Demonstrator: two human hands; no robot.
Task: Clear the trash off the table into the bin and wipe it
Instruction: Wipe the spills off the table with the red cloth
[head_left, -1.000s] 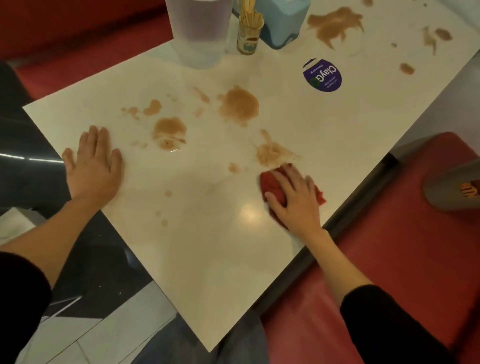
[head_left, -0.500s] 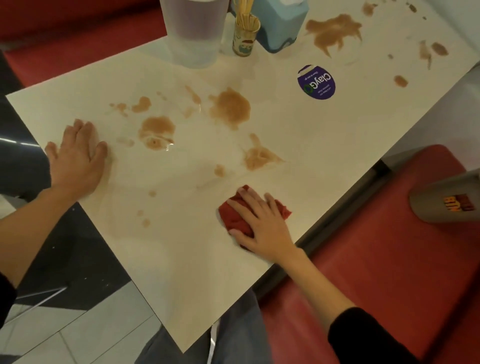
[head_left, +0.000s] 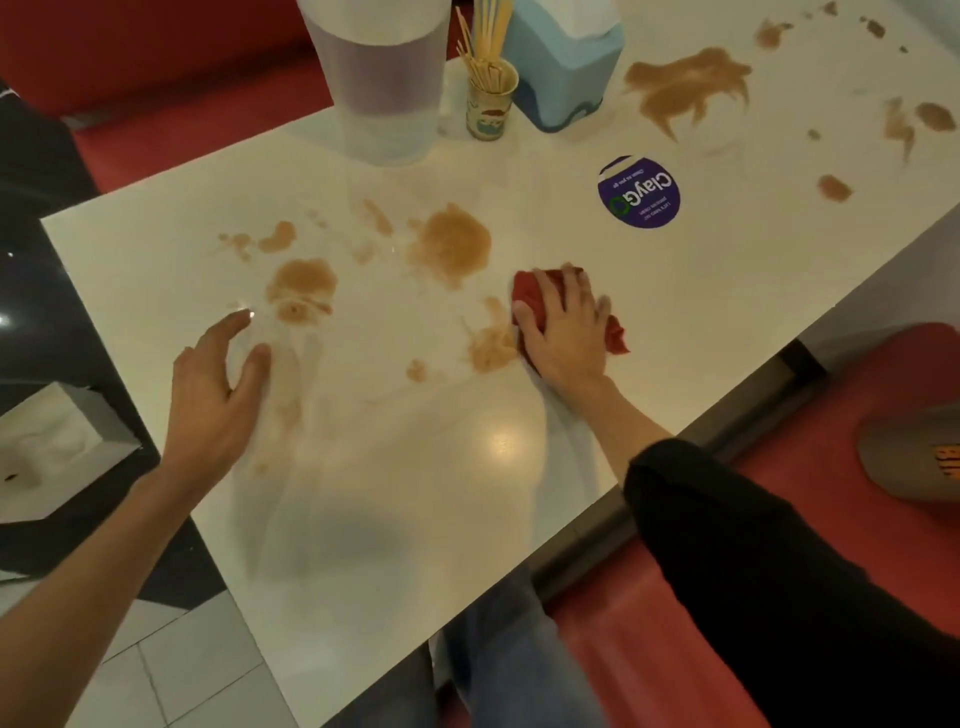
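Observation:
A white table (head_left: 701, 291) is smeared with several brown stains, the largest near ones (head_left: 451, 244) in the middle and another (head_left: 685, 85) at the far right. My right hand (head_left: 563, 327) presses a crumpled red cloth (head_left: 537, 296) flat on the table beside a brown smear (head_left: 491, 345). My left hand (head_left: 218, 384) hovers over the table's left part, fingers spread, holding nothing. Wet streaks cover the near part of the table.
A translucent jug (head_left: 379, 78), a toothpick holder (head_left: 488, 98) and a blue tissue box (head_left: 563, 62) stand at the far edge. A purple round sticker (head_left: 639, 192) lies on the table. Red bench seats flank it; a grey cap (head_left: 914, 457) lies on the right one. A white bin (head_left: 47, 452) sits left.
My right hand slid the red cloth toward me, then pushed it away again up to the middle stains. My left hand lifted off the table edge and moved inward.

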